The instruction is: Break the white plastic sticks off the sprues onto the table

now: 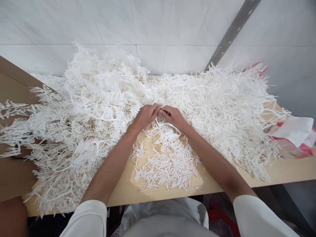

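A big heap of white plastic branched sprues (98, 98) covers most of the wooden table (283, 171). My left hand (145, 116) and my right hand (174, 117) meet at the middle of the heap, fingertips pinched together on a white sprue piece (160, 112). Both hands have their fingers closed. Below them, near the table's front edge, lies a loose pile of small white sticks (163, 164) broken off the sprues.
A white tiled wall (160, 29) stands behind the table, with a grey metal bar (232, 31) slanting across it. A red and white plastic bag (296, 135) lies at the right end. A brown board (12, 85) sits at the left. A grey-white bag (168, 214) hangs below the front edge.
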`<act>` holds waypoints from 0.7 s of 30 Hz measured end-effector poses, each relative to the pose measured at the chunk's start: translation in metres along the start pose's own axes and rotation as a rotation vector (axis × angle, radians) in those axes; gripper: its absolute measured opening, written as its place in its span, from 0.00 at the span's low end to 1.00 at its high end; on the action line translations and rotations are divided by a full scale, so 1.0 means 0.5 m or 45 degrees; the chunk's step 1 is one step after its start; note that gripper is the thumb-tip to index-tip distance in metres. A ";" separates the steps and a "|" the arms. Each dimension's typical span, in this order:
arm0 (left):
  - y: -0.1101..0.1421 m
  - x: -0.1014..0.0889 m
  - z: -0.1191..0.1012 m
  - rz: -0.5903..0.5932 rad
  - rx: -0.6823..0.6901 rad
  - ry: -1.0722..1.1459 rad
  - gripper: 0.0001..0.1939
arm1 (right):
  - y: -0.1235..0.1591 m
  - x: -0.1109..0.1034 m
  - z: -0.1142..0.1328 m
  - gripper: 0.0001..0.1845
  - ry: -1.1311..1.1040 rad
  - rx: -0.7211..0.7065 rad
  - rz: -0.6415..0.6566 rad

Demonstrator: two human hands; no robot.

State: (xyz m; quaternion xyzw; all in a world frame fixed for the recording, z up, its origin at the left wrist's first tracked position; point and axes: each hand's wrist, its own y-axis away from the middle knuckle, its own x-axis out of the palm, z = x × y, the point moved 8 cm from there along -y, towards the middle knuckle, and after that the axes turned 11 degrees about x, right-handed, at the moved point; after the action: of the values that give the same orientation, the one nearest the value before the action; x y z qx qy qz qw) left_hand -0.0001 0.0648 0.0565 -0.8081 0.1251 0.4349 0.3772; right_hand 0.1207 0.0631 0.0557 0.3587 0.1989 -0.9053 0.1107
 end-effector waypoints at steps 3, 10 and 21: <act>-0.001 0.009 0.005 -0.010 -0.043 0.066 0.16 | -0.001 -0.001 -0.002 0.14 0.055 -0.010 -0.066; -0.003 0.005 0.029 -0.151 -0.244 0.236 0.12 | 0.023 -0.019 0.031 0.11 0.015 -0.112 -0.189; 0.002 0.000 -0.005 -0.101 -0.063 0.201 0.20 | -0.004 -0.024 -0.008 0.11 -0.177 0.052 -0.194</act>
State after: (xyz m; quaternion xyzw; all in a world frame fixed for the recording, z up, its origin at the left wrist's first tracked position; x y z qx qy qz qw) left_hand 0.0008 0.0625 0.0570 -0.8532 0.1115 0.3574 0.3632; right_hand 0.1310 0.0673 0.0617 0.2811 0.1989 -0.9376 0.0476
